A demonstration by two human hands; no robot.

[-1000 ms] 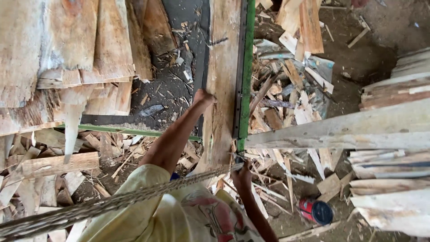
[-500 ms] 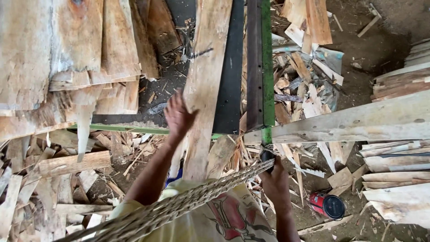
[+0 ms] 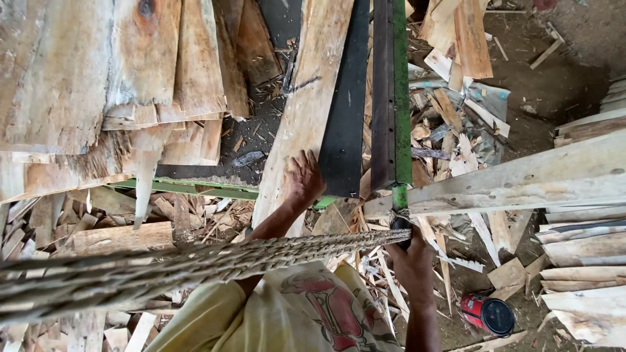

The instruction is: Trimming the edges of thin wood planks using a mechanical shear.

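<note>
Left hand (image 3: 303, 179) pressing flat, unclenched, on the plank (image 3: 306, 111), steadying it along the green rail (image 3: 401, 98) | right hand (image 3: 409, 257) clenching the handle (image 3: 399, 225), grip closed | rope (image 3: 195, 267) crossing the view

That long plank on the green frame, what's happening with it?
A person's left hand rests flat on the plank, which lies along the green frame. The right hand grips a dark handle at the frame's near end. Offcuts litter the ground, and a thick rope crosses the view.
</note>
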